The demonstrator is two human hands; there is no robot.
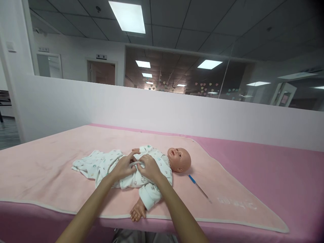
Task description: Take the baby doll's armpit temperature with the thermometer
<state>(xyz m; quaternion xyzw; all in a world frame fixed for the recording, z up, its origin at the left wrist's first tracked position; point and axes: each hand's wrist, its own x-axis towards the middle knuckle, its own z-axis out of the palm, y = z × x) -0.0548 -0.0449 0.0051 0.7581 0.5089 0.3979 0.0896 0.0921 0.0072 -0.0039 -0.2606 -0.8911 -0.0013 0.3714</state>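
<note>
A baby doll [179,160] lies on its back, its head to the right, dressed in a white printed top [158,157] and matching trousers [93,163]. Over the doll's belly, my left hand [124,167] and my right hand [150,167] pinch a narrow white cloth strip [136,163] between them. Both hands are closed, with fingertips close together; part of the strip is hidden behind the fingers. One doll hand [138,210] rests palm up near the front edge, below my right wrist.
Right of the doll lies a thin stick with a blue end [192,179], resembling a thermometer. Under everything spreads a peach blanket [48,158] on a pink padded surface [286,175]. A white half wall [152,109] with glass above stands behind.
</note>
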